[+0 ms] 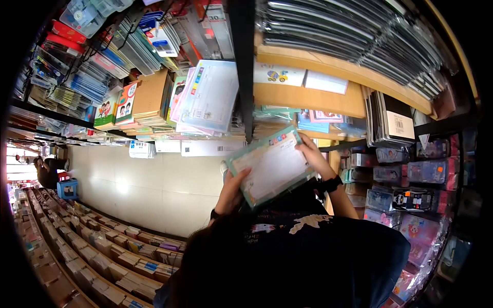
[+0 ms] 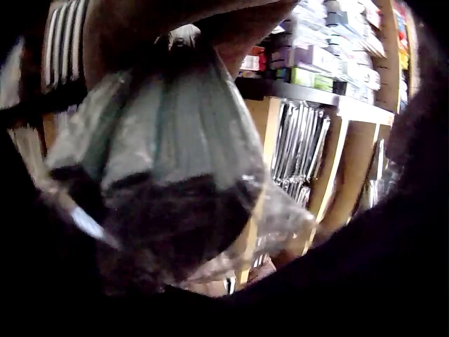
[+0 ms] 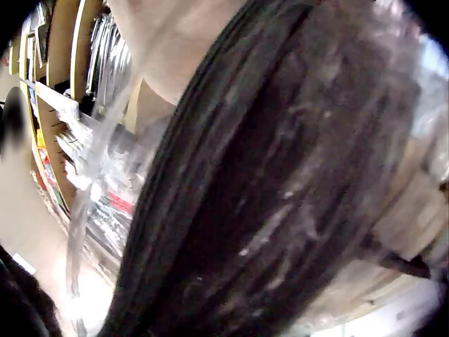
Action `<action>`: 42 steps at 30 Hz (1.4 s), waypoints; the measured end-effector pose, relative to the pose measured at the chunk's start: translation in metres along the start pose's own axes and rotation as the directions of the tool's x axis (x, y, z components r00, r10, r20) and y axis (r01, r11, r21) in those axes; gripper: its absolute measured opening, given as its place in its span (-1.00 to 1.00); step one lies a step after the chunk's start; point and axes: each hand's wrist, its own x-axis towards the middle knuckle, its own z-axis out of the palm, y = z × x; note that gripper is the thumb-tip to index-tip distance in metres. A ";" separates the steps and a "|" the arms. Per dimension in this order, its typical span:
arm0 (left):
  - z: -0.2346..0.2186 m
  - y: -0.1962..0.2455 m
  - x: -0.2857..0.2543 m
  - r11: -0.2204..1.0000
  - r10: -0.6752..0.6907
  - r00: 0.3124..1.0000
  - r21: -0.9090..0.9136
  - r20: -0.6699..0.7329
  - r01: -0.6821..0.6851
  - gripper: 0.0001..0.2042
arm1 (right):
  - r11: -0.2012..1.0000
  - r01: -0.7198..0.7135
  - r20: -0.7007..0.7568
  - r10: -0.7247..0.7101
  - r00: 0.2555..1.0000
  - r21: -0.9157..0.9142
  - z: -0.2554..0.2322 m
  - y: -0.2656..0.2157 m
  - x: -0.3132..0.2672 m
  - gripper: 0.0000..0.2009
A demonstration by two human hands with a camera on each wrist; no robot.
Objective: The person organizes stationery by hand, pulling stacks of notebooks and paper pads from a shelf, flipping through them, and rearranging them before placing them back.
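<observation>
Green-bordered pack point(image 1: 275, 172) between both hands, before the wooden shelf point(image 1: 303, 95); on my remote feed, left hand point(image 1: 232, 189) and right hand point(image 1: 314, 158) each grip an opposite side, fingers partly curled, and I'd favour light, even pressure, lest the clear wrap crease or slip.

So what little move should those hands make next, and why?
I'd probably guide the packet gently towards the wooden shelf: the left hand and right hand grip it near opposite edges, and other papers lie on that shelf.
</observation>
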 end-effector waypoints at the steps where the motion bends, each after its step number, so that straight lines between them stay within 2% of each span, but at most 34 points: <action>1: 0.005 -0.008 0.012 1.000 -0.001 1.000 0.005 -0.007 0.002 -0.62 | 0.993 -0.093 -0.037 0.090 0.995 -0.068 -0.012 0.005 0.003 -0.57; 3: 0.010 -0.022 0.037 0.992 -0.093 0.994 -0.087 -0.059 0.088 -0.63 | 0.989 -0.086 -0.041 0.082 0.996 -0.124 -0.033 0.010 0.018 -0.53; 4: 0.008 -0.032 0.052 0.993 -0.094 0.994 -0.079 -0.062 0.089 -0.63 | 0.988 -0.072 -0.066 0.064 0.996 -0.138 -0.039 0.004 0.025 -0.52; 5: 0.005 -0.041 0.068 0.983 -0.098 0.995 -0.158 -0.031 0.092 -0.63 | 0.987 -0.059 -0.092 0.045 0.995 -0.152 -0.045 -0.002 0.033 -0.52; 6: 0.006 -0.046 0.079 0.968 -0.099 0.995 -0.232 0.004 0.097 -0.63 | 0.999 -0.030 -0.040 0.029 0.999 -0.043 -0.055 0.000 0.044 -0.51; 7: 0.014 -0.045 0.085 0.970 -0.101 0.995 -0.220 0.008 0.100 -0.63 | 0.989 -0.096 0.026 0.093 0.995 0.114 -0.069 0.004 0.053 -0.58; 8: 0.021 -0.045 0.089 0.961 -0.063 0.998 -0.270 -0.003 0.060 -0.62 | 0.901 -0.105 0.047 0.094 0.994 0.422 -0.079 0.012 0.061 -0.63; 9: 0.028 -0.046 0.091 0.948 -0.026 1.000 -0.317 -0.014 0.020 -0.61 | 0.720 -0.107 0.068 0.083 0.994 0.686 -0.081 0.012 0.061 -0.68; 10: 0.036 -0.048 0.094 0.943 0.024 1.000 -0.333 0.003 -0.021 -0.59 | 0.617 -0.024 0.018 0.016 1.000 0.786 -0.075 0.007 0.055 -0.78; 11: 0.043 -0.051 0.099 0.945 0.025 1.000 -0.325 0.011 -0.020 -0.59 | 0.498 0.013 -0.017 0.002 1.000 0.867 -0.072 0.018 0.055 -0.77; 13: 0.052 -0.057 0.111 0.908 0.116 0.993 -0.401 -0.036 -0.121 -0.57 | 0.281 0.017 -0.020 0.009 1.000 0.960 -0.055 0.046 0.059 -0.73; 14: 0.048 -0.064 0.125 0.888 0.130 0.991 -0.442 -0.022 -0.127 -0.57 | 0.224 -0.156 0.207 -0.226 0.952 0.962 -0.052 0.080 0.071 -0.69; 15: 0.049 -0.066 0.133 0.888 0.130 0.991 -0.442 -0.021 -0.126 -0.57 | 0.212 -0.332 0.393 -0.453 0.800 0.919 -0.050 0.106 0.080 -0.65; 16: 0.050 -0.067 0.140 0.885 0.156 0.987 -0.439 -0.037 -0.156 -0.57 | 0.213 -0.332 0.394 -0.452 0.800 0.919 -0.036 0.086 0.073 -0.65; 17: 0.049 -0.069 0.147 0.880 0.182 0.982 -0.436 -0.056 -0.188 -0.57 | 0.464 -0.131 0.226 -0.156 0.961 0.876 -0.009 0.048 0.057 -0.64; 18: 0.050 -0.071 0.153 0.875 0.208 0.976 -0.435 -0.062 -0.214 -0.57 | 0.713 -0.018 -0.059 0.083 0.995 0.701 0.005 0.028 0.048 -0.62; 19: 0.051 -0.074 0.160 0.873 0.210 0.976 -0.436 -0.064 -0.217 -0.57 | 0.713 -0.020 -0.056 0.083 0.995 0.701 0.002 0.031 0.054 -0.62; 21: 0.055 -0.080 0.169 0.869 0.287 0.951 -0.387 -0.118 -0.310 -0.55 | 0.911 0.062 -0.114 -0.017 0.993 0.407 -0.007 0.042 0.081 -0.58; 22: 0.059 -0.076 0.168 0.869 0.288 0.950 -0.384 -0.121 -0.312 -0.55 | 0.886 0.005 -0.089 0.041 0.995 0.465 -0.011 0.039 0.090 -0.62; 25: 0.072 -0.065 0.167 0.917 0.247 0.938 -0.253 -0.243 -0.307 -0.53 | 0.835 -0.068 -0.001 0.082 0.997 0.546 -0.025 0.022 0.108 -0.66; 26: 0.065 -0.061 0.173 0.943 0.241 0.947 -0.179 -0.211 -0.279 -0.51 | 0.824 -0.146 0.052 0.140 0.989 0.547 -0.032 0.022 0.117 -0.69; 27: 0.055 -0.060 0.182 0.944 0.241 0.947 -0.177 -0.211 -0.279 -0.51 | 0.823 -0.146 0.053 0.140 0.989 0.549 -0.036 0.020 0.122 -0.69; 29: 0.039 -0.057 0.197 0.948 0.259 0.956 -0.156 -0.138 -0.279 -0.51 | 0.813 -0.074 -0.013 0.100 0.995 0.577 -0.039 0.017 0.127 -0.70; 30: 0.044 -0.054 0.197 0.939 0.277 0.945 -0.158 -0.171 -0.304 -0.48 | 0.924 0.085 -0.031 -0.079 0.996 0.372 -0.042 0.020 0.126 -0.67; 31: 0.049 -0.051 0.197 0.939 0.279 0.945 -0.157 -0.173 -0.306 -0.48 | 0.924 0.083 -0.028 -0.078 0.997 0.372 -0.050 0.029 0.130 -0.67; 32: 0.054 -0.047 0.199 0.956 0.250 0.945 -0.099 -0.213 -0.275 -0.54 | 0.841 0.300 -0.010 -0.341 0.940 -0.450 -0.061 0.043 0.139 -0.66; 33: 0.062 -0.042 0.200 0.970 0.223 0.941 -0.042 -0.253 -0.241 -0.59 | 0.142 0.305 0.202 -0.486 0.850 -0.942 -0.071 0.062 0.154 -0.66; 34: 0.074 -0.035 0.197 0.969 0.228 0.923 -0.024 -0.309 -0.247 -0.63 | 0.664 0.394 0.036 -0.485 0.874 -0.635 -0.077 0.096 0.182 -0.67; 35: 0.075 -0.033 0.200 0.969 0.228 0.922 -0.024 -0.313 -0.247 -0.63 | 0.665 0.394 0.038 -0.483 0.875 -0.634 -0.079 0.108 0.200 -0.67; 36: 0.074 -0.032 0.207 0.969 0.237 0.936 -0.007 -0.259 -0.247 -0.64 | 0.839 0.355 -0.097 -0.428 0.899 -0.411 -0.076 0.106 0.207 -0.68; 37: 0.074 -0.030 0.213 0.969 0.245 0.948 0.009 -0.203 -0.248 -0.66 | 0.940 0.308 -0.212 -0.335 0.918 -0.149 -0.075 0.106 0.210 -0.68; 39: 0.063 -0.037 0.231 0.976 0.217 0.948 0.026 -0.231 -0.217 -0.74 | 0.921 0.264 -0.242 -0.337 0.910 -0.288 -0.066 0.093 0.203 -0.68; 41: 0.044 -0.045 0.251 0.950 0.290 0.938 0.176 -0.188 -0.258 -0.58 | 0.875 0.238 -0.234 -0.359 0.904 -0.421 -0.053 0.066 0.184 -0.67; 42: 0.026 -0.050 0.269 0.949 0.293 0.937 0.176 -0.188 -0.261 -0.58 | 0.863 0.236 -0.225 -0.363 0.904 -0.446 -0.050 0.055 0.177 -0.67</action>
